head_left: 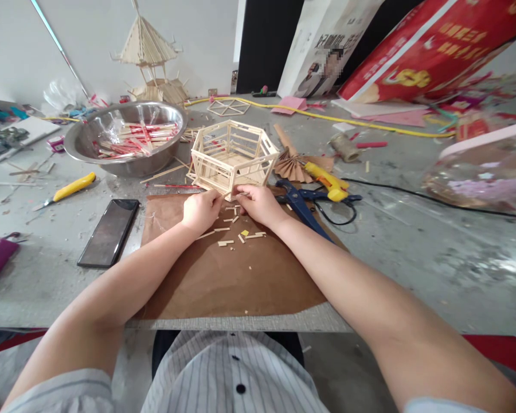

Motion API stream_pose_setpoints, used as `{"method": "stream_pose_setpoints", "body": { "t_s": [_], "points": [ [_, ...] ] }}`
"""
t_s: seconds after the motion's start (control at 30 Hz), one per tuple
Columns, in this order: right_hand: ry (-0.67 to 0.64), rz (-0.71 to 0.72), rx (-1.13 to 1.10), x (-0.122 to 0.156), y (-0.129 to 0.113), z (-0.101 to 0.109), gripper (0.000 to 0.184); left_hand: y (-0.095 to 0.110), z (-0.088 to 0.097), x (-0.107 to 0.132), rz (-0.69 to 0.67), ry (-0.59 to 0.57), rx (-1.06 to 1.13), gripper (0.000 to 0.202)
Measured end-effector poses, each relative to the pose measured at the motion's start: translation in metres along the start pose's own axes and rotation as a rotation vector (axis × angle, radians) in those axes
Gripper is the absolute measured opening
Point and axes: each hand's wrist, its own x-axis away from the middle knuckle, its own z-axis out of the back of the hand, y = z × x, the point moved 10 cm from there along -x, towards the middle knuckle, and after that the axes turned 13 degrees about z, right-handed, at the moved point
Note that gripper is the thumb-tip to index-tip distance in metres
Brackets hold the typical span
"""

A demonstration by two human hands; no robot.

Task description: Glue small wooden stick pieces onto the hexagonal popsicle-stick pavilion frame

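Note:
A hexagonal frame built of thin wooden sticks [231,150] stands on the far edge of a brown paper sheet [223,275]. My left hand [201,211] is closed in a pinch at the frame's near bottom edge. My right hand [259,203] pinches the same edge from the right, fingertips nearly meeting the left ones. What the fingers press, perhaps a small stick piece, is too small to name. Several short cut stick pieces [236,235] lie on the paper just below both hands.
A steel bowl [124,137] of red-tipped sticks stands back left. A black phone [109,231] and a yellow-handled knife [71,188] lie left. Blue-handled cutters [301,203] and a yellow glue gun [329,182] lie right, with a black cord [434,198]. A stick pagoda model [148,54] stands behind.

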Motion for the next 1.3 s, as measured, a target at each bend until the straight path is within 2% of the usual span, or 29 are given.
{"method": "stream_pose_setpoints", "body": {
  "t_s": [1.3],
  "points": [
    [0.004,0.0,-0.003,-0.0005,0.0014,0.0003,0.025,-0.0006,-0.0001,0.0001,-0.002,0.001,-0.004,0.033]
  ]
}}
